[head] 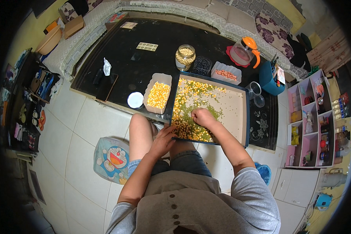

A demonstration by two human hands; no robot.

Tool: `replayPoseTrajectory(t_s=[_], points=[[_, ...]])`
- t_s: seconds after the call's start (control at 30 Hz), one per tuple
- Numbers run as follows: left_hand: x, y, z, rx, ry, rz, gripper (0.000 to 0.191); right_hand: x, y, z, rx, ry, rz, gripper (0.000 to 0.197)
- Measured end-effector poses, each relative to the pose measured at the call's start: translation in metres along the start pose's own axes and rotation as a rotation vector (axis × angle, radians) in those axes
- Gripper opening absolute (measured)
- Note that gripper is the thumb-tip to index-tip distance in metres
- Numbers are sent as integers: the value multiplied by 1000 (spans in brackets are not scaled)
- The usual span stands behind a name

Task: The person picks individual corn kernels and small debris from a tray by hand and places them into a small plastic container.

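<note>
A shallow cardboard box with dark blue outer sides sits partly on the black table, its near end over my lap. Yellow corn kernels and small green beans, probably mung beans, lie mixed across its left and middle. My right hand is inside the box, low over the green beans, with curled fingers; whether it pinches anything is hidden. At the near left corner my left hand grips the box, fingers over the rim. Left of the box stands a translucent plastic tub of corn kernels.
Behind the box stand a jar of pale beans, a tub of black beans and a tub of peanuts. A glass jug, clear cup and teal holder are rightward. A white lid lies left.
</note>
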State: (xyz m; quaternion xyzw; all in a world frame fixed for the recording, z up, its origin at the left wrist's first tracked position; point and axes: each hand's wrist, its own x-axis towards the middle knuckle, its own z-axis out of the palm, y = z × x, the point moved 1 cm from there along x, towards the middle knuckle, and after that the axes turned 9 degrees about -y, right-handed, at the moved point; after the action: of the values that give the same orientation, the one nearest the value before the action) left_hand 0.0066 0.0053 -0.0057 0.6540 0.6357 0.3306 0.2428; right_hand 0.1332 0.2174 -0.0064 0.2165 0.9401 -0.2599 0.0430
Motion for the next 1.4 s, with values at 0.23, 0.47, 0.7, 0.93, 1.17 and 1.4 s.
replayPoseTrajectory(t_s=[0.23,0.47,0.7,0.93,1.17,1.4], points=[[1,2,-2,5,1,2,20,8,-7,-3,-76,-46,33,4],[0,2,-3,-8,20,10,20,48,-50,-38,94,254,-36,3],[0,1,-2,-13,-3,-10,22,93,-100,-50,271,324,-185,6],[0,2,-3,-33,-19,11,21,60,-33,-48,154,392,3,5],[1,0,0,-18,-11,11,21,11,33,-35,84,314,269,8],[0,2,-2,9,1,-11,21,27,33,-10,21,293,185,7]])
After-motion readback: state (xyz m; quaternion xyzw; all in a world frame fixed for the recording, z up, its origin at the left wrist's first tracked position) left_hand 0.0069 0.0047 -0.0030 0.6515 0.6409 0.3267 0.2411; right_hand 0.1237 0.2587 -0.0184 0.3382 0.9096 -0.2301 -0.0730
